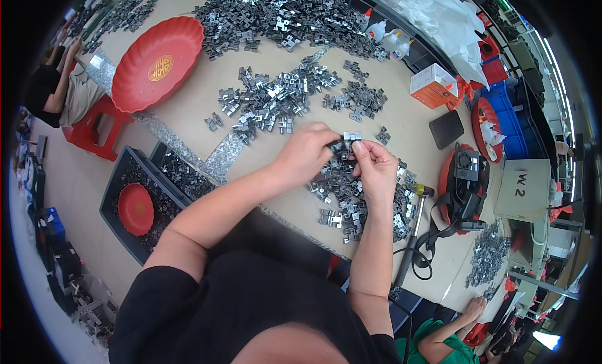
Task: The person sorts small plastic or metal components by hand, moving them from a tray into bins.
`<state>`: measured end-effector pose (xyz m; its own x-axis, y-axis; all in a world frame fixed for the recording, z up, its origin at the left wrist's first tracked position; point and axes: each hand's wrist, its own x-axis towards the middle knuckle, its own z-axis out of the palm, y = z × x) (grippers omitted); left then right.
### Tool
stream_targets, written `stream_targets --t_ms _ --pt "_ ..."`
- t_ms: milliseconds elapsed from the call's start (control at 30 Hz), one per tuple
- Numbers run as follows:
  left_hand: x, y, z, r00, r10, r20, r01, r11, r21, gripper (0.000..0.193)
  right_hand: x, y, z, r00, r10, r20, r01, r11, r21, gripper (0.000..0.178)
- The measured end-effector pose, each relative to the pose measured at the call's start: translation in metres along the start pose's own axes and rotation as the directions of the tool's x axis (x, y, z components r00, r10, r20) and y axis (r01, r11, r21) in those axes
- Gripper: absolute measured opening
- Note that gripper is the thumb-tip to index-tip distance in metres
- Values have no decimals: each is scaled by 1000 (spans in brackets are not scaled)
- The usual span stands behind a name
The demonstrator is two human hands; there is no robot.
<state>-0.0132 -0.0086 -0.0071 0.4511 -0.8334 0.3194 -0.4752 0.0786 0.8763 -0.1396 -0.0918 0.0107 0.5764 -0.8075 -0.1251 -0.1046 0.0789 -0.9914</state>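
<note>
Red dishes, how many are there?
4: a large one upper left, a small one in the grey bin, a third at right, holding white things, a fourth beneath the black device. Others may be hidden.

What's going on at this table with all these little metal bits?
A person in a black top pinches a small metal part between the left hand and right hand; its details are too small to make out. Loose piles of similar parts lie on the table around the hands. A hammer-like tool lies beside the right forearm, and a big red dish sits at the left. Toward the lower right, someone in green has a hand near another pile.
</note>
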Motion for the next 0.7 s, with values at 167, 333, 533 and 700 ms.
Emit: stream_targets --t_ms 167,333,533,700 --pt "-8 -7 -44 968 235 85 -212 590 779 12 -1 -1 -10 984 -178 -17 137 815 -563 22" --pt "-9 -18 -42 971 203 128 -212 479 852 7 -3 -28 -7 987 -161 30 112 537 -836 23" --pt "-8 -10 -42 966 216 140 -239 555 797 9 43 -21 -60 923 -348 162 256 241 -936 18" --pt "2 1 -30 975 -216 55 219 973 -70 15 64 8 -77 979 -205 19 134 566 -813 24"
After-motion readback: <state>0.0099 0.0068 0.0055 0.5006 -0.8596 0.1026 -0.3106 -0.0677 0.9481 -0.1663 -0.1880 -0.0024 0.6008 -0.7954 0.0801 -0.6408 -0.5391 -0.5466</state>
